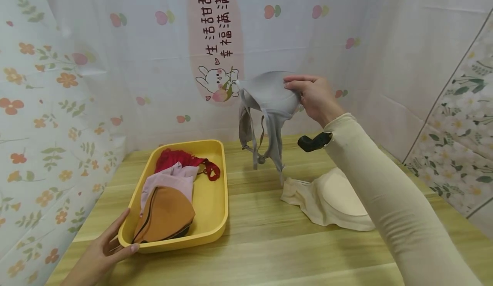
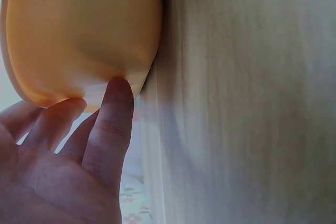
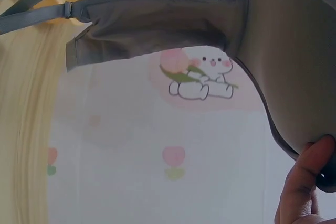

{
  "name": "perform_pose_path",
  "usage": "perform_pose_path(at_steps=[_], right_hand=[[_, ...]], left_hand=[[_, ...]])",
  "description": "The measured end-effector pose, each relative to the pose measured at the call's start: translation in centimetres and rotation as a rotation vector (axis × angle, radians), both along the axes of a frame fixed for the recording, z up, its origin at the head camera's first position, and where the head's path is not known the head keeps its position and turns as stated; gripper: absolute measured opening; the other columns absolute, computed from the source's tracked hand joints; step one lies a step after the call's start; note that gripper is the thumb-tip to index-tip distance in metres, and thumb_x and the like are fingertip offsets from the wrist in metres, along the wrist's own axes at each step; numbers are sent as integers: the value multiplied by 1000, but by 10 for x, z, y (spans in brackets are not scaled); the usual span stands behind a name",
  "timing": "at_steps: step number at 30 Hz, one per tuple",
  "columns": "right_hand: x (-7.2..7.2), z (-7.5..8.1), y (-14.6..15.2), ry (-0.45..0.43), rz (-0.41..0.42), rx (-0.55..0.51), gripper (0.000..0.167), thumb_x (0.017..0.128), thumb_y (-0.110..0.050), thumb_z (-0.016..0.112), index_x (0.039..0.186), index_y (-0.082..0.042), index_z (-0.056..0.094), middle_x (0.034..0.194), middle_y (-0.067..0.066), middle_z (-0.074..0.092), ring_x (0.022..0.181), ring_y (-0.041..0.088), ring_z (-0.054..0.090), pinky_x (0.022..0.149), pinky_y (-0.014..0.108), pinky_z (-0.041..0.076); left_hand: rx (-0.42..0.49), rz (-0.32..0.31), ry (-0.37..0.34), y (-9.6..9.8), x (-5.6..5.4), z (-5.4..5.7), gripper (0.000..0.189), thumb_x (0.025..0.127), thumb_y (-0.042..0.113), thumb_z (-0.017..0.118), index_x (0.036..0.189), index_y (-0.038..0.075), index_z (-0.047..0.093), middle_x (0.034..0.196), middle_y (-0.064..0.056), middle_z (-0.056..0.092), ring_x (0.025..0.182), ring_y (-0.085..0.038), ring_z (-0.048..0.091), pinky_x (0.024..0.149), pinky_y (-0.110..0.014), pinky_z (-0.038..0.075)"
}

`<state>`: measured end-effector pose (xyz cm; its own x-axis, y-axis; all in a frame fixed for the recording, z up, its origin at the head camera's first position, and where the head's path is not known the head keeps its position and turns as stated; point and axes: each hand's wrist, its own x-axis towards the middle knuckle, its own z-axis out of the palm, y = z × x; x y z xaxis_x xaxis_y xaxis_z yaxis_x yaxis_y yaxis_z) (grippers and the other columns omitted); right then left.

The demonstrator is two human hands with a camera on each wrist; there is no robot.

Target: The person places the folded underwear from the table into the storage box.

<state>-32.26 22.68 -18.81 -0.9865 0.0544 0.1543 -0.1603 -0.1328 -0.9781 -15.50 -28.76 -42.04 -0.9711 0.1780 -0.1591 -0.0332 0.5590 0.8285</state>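
Observation:
My right hand (image 1: 313,97) pinches a grey bra (image 1: 269,91) by one cup and holds it up above the table. Its straps and band dangle below. In the right wrist view, a thumb (image 3: 310,174) presses on the bra cup (image 3: 294,66), and the grey band stretches off to the left. My left hand (image 1: 96,251) holds the near left corner of a yellow tray (image 1: 226,192), thumb and fingers on either side of the corner. In the left wrist view, its fingers (image 2: 110,129) press on the tray's outer wall (image 2: 89,19).
Inside the tray lie a red lacy garment (image 1: 175,158), a pale pink one (image 1: 169,177) and an orange-brown bra cup (image 1: 167,213). A cream bra (image 1: 327,200) lies on the wooden table (image 1: 254,251) under my right forearm. Printed curtains (image 1: 154,63) hang behind and at the sides.

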Motion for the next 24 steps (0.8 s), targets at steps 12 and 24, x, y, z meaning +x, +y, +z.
perform_pose_path(at_steps=[12,24], right_hand=[[-9,-8,-40,20,25,-10,19,91,1,68,106,-6,77,149,8,53,138,20,50,117,39,42],[-12,-20,-86,19,40,-48,22,90,-1,71,111,-1,75,141,8,60,129,19,58,112,40,47]], left_hand=[[-25,23,-11,-3,-2,-6,94,101,23,61,161,32,-10,164,-34,11,133,-51,50,85,-22,55],[-42,13,16,-3,-3,-7,94,101,20,61,162,28,-10,163,-35,12,130,-43,54,81,-15,52]])
